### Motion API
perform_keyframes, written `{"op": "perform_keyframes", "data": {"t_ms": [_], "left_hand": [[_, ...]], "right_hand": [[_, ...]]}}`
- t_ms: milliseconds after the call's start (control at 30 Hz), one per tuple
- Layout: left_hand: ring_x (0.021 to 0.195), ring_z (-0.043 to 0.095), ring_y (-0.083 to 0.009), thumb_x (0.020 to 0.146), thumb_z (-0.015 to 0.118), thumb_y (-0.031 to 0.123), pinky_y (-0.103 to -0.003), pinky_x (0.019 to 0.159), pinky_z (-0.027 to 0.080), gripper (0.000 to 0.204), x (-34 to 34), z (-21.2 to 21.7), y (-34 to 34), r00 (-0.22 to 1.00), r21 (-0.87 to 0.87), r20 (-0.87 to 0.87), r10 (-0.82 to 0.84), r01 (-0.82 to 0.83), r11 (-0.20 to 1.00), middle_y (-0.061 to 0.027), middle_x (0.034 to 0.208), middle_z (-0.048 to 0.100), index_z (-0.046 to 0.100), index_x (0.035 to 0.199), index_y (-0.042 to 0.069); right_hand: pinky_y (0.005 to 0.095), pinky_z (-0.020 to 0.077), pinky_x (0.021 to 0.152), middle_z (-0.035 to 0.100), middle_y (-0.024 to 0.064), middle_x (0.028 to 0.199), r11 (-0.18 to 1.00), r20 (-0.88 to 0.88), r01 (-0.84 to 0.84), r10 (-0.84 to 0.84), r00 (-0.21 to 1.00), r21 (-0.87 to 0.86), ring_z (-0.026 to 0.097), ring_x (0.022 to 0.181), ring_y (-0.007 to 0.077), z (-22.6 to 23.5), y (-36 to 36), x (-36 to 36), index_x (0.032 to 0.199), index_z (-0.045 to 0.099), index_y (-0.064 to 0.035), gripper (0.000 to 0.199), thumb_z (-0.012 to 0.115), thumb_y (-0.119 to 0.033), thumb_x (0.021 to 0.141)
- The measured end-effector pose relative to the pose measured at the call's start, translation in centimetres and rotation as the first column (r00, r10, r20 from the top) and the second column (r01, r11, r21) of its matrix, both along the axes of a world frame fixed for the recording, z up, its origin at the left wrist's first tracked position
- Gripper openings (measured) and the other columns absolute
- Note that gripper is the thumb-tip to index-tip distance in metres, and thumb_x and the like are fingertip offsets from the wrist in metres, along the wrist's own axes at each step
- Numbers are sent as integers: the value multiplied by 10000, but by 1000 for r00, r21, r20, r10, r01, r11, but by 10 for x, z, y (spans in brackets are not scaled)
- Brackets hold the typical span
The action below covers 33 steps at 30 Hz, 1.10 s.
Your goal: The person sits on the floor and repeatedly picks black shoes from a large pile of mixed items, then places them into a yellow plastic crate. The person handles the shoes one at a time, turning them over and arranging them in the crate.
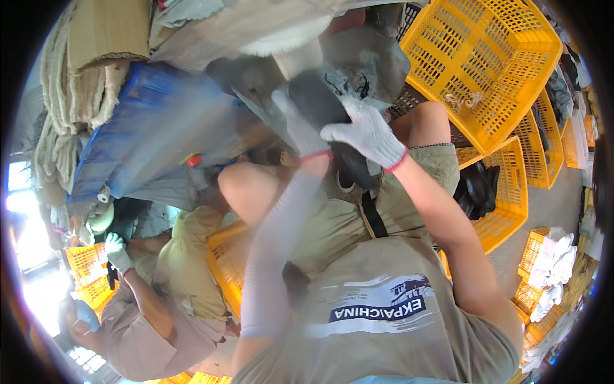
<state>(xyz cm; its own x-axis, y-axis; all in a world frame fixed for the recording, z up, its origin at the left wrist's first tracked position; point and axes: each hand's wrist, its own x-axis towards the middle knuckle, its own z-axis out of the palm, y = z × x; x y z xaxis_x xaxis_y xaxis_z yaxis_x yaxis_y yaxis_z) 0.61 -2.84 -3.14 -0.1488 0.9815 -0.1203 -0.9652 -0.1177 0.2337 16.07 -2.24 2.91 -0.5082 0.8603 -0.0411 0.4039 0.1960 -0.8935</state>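
A long black boot-like piece point(314, 100), probably a boot, is held out in front of me. Its lower end hangs between my forearms. My left hand point(295, 125), in a white knit glove with a red cuff, is closed along its left side. From the right, my right hand point(369, 132), gloved the same way, grips it with the thumb laid across. Just beyond the boot's far end is a pale cylinder point(299, 61) below a fluffy white wheel point(284, 40). Motion blur and dusty haze hide whether they touch.
A yellow crate point(441, 64) stands tilted at the far right. Another yellow crate point(511, 185) beside me holds black boots point(476, 192). Blue sheeting point(137, 141) and stacked cloths point(54, 102) lie left. A co-worker's gloved hand point(118, 254) is at the lower left.
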Motion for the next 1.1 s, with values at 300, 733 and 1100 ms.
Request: {"op": "perform_keyframes", "data": {"t_ms": [300, 733, 1100], "left_hand": [[967, 765, -415, 924, 798, 241, -461, 893, 585, 413, 33, 93, -34, -148, -68, -982, -120, -317, 946, -256, 1035, 784, 718, 1224, -31], [1280, 676, -337, 951, 782, 182, -400, 1115, 519, 548, 25, 97, -90, -311, 83, -950, 31, -156, 984, -193, 1433, 671, 657, 1465, 39], [1061, 735, -287, 998, 718, 342, -380, 941, 562, 439, 27, 94, -39, 186, -395, -912, -365, -157, 905, -179, 1180, 779, 731, 1298, 23]], "right_hand": [[334, 490, 1158, 639, 69, 1445, 762, -758, -290, -372, 537, -579, 598, 1321, 193, -131, 34, -53, 1471, 603, -49, 387, 461, -277, 1193], [358, 528, 1049, 684, 81, 1317, 949, -789, -9, -258, 557, -317, 648, 1205, 201, -85, -5, -39, 1384, 592, -57, 274, 470, -158, 1162], [347, 561, 999, 712, 108, 1242, 911, -674, -175, -136, 726, -373, 677, 1123, 218, -84, 54, -52, 1343, 658, -35, 291, 516, -167, 1126]]}}
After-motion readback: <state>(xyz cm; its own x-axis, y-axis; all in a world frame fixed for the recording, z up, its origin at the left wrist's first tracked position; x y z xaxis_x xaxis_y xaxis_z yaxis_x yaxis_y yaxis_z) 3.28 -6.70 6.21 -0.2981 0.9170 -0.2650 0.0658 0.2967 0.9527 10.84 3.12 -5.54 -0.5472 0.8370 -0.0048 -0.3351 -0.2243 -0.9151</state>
